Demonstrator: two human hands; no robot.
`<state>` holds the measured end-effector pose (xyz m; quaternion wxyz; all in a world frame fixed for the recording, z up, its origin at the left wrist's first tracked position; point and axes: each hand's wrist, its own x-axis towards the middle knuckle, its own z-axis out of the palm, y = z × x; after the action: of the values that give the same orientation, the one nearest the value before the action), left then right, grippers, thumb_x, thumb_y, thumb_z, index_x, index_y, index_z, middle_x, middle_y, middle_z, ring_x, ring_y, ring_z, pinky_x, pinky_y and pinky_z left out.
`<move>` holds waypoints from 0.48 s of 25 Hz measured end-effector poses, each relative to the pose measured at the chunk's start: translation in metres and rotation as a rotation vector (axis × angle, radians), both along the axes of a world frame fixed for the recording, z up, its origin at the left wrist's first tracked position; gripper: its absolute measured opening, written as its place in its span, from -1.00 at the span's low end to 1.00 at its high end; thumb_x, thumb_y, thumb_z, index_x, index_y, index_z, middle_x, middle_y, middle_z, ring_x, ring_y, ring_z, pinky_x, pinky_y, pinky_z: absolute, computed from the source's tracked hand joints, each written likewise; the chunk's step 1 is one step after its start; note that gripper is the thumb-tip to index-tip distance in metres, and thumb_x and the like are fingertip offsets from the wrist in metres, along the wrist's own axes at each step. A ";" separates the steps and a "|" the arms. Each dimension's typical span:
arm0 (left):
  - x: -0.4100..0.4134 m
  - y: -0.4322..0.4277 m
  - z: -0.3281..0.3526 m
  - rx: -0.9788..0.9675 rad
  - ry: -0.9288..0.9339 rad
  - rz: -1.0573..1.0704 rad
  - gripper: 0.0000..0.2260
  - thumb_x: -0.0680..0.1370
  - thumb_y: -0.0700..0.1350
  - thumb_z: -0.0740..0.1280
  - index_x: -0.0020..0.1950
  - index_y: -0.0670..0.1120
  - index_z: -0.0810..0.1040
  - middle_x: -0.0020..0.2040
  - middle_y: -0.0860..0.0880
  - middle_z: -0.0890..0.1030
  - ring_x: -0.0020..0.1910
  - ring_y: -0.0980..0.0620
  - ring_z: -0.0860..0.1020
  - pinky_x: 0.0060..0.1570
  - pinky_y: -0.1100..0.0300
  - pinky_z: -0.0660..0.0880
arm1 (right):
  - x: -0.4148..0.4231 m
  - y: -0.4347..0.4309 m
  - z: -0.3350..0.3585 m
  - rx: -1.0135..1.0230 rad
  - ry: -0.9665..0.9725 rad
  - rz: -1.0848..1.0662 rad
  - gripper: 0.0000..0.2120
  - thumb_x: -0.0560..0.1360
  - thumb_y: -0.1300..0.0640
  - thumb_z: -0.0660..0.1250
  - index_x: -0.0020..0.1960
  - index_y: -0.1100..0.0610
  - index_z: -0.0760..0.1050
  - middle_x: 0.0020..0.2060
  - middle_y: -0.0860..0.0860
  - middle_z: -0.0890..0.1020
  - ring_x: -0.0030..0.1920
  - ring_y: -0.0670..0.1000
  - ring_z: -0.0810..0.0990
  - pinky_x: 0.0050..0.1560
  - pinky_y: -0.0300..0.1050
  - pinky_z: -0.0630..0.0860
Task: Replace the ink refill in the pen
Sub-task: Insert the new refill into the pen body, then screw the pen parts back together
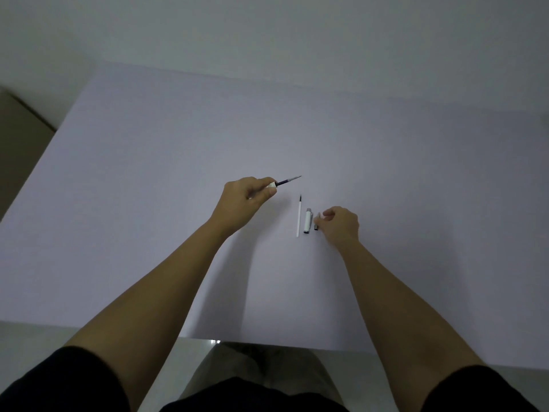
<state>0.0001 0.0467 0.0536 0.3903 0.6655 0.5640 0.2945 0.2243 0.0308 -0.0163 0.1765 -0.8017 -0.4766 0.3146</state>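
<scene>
The left hand is curled shut around the pen body, thumb and forefinger pinching its white end, with the dark refill tip sticking out past the fingers, up and to the right, clear of the counter. Just right of and below that hand lie a loose white refill and the white pen cap, side by side but not touching. The right hand sits just right of the cap, fingers bent and nipping a small dark piece on the surface; what it is I cannot tell. The likely slip: a nudge sets the round parts rolling, or the two refills get confused. Counter edges are well away from both hands, with open room all round.
</scene>
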 end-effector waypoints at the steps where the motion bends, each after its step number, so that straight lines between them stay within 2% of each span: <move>1: 0.000 0.000 0.000 0.004 -0.001 -0.001 -0.87 0.53 0.01 0.29 0.00 0.08 0.61 -0.20 -0.18 0.57 -0.23 0.00 0.47 -0.22 0.29 0.34 | 0.001 0.003 0.000 -0.002 -0.024 -0.005 -0.74 0.42 0.16 0.41 0.06 0.26 0.57 0.00 0.16 0.66 0.06 0.14 0.59 0.10 -0.05 0.51; 4: -0.001 0.001 0.000 0.005 -0.006 0.003 -0.87 0.53 0.01 0.29 0.01 0.07 0.61 -0.20 -0.18 0.58 -0.21 -0.02 0.48 -0.20 0.27 0.35 | 0.006 0.006 0.002 -0.025 -0.056 -0.022 -0.79 0.41 0.20 0.38 0.02 0.25 0.60 -0.04 0.13 0.67 0.02 0.14 0.61 0.02 -0.09 0.53; 6: -0.003 0.000 -0.004 -0.010 0.000 0.001 -0.87 0.53 0.01 0.29 0.00 0.08 0.62 -0.22 -0.13 0.57 -0.23 0.00 0.48 -0.20 0.30 0.34 | 0.005 0.006 0.005 -0.026 0.061 -0.116 -0.86 0.41 0.19 0.36 -0.10 0.21 0.63 -0.17 0.09 0.65 -0.09 0.08 0.61 -0.13 -0.17 0.53; 7: -0.004 -0.001 -0.005 -0.013 0.010 -0.007 -0.87 0.53 0.01 0.29 0.00 0.09 0.61 -0.26 -0.08 0.54 -0.26 0.04 0.46 -0.22 0.34 0.33 | 0.003 0.007 0.008 0.005 0.212 -0.201 -0.89 0.42 0.19 0.35 -0.13 0.20 0.63 -0.22 0.08 0.64 -0.14 0.05 0.60 -0.18 -0.21 0.51; 10: -0.005 0.002 -0.004 -0.007 0.047 -0.032 -0.86 0.54 0.01 0.28 0.03 0.07 0.61 -0.33 0.04 0.45 -0.33 0.17 0.41 -0.27 0.40 0.31 | -0.003 0.014 0.032 0.142 0.839 -0.423 -0.92 0.46 0.23 0.35 -0.04 0.18 0.56 -0.20 0.07 0.64 -0.18 -0.07 0.61 -0.10 -0.26 0.53; 12: -0.003 0.005 -0.001 0.007 0.061 -0.043 -0.85 0.55 0.00 0.28 0.04 0.04 0.61 -0.32 0.01 0.47 -0.31 0.17 0.41 -0.25 0.35 0.32 | -0.008 0.017 0.046 0.201 1.083 -0.448 -0.96 0.48 0.24 0.36 -0.07 0.15 0.53 -0.24 0.01 0.66 -0.22 -0.15 0.65 -0.14 -0.32 0.58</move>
<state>-0.0033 0.0512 0.0523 0.3767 0.6875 0.5601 0.2679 0.2161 0.0473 0.0300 0.5318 -0.5874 -0.1653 0.5871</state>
